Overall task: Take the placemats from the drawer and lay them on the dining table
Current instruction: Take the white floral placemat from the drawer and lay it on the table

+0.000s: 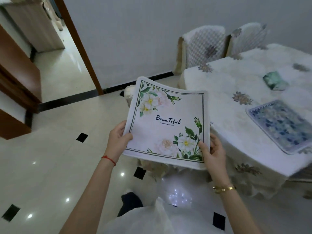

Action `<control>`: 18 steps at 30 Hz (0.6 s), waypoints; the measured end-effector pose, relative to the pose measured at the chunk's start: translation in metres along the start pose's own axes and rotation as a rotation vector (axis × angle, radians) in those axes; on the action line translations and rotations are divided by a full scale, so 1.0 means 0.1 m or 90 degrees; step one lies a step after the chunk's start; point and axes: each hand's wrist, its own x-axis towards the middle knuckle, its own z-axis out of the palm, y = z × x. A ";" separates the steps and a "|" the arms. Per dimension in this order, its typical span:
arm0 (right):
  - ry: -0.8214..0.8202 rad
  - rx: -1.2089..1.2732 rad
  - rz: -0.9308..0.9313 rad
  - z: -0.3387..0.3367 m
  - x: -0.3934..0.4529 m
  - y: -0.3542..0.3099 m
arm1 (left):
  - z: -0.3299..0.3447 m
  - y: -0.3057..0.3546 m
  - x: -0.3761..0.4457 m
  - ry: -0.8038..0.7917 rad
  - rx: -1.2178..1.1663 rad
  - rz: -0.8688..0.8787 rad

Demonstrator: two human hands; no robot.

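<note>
Currently, in the head view, your left hand [118,137] and right hand [211,152] each pinch a near corner of the white floral square placemat [166,122], held in the air beside the cloth-covered dining table [224,92]. It sags; dragging it could ruck the cloth or overlap the blue patterned placemat [281,125]. No drawer or container shows.

We cannot read the small print under "BeauTiful" on the white floral placemat [166,123]; it is too fine. At three o'clock the blue patterned rectangular placemat [280,125] is smeared by blur and runs out at the frame edge. Under the held mat, the fingers of the left hand [118,139] and right hand [213,152] stay hidden.
</note>
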 end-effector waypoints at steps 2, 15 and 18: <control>0.034 0.004 0.005 0.09 0.20 -0.02 | 0.05 0.04 0.41 -0.040 0.004 0.002; 0.333 -0.001 0.097 1.13 1.19 -0.14 | 0.26 0.21 2.88 -0.420 0.094 0.003; 0.390 -0.006 0.118 1.34 1.29 -0.17 | 0.32 0.23 3.26 -0.483 0.109 -0.010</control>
